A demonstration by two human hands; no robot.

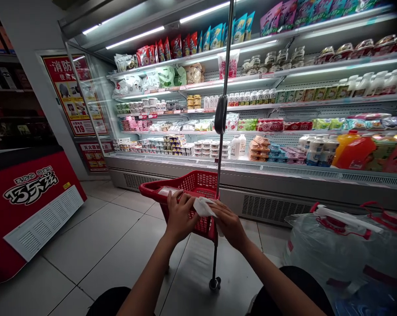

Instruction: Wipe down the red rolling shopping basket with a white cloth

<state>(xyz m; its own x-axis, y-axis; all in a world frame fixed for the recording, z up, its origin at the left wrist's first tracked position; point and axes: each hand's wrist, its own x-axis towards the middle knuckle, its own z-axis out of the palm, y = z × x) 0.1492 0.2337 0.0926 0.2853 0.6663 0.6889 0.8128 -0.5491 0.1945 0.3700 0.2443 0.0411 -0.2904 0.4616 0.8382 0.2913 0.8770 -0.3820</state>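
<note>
A small red plastic shopping cart (198, 182) with perforated walls stands before me, a dark caster wheel (214, 284) under its near corner. My left hand (181, 214) is closed over the cart's near rim, its fingertips beside a clear label panel (168, 191). Pinched in my right hand (230, 223) is a crumpled white wipe (203, 206), lying against the rim near the corner. The wipe's left end touches or nearly touches my left fingers; I cannot tell which. My fingers partly hide the rim.
A lit refrigerated display (192, 109) with packaged goods spans the back. A thin dark pole (222, 114) rises at the cart's right corner. Large water bottles (333, 245) stand at right on the tiled floor (119, 250). At left is a red freezer (34, 202).
</note>
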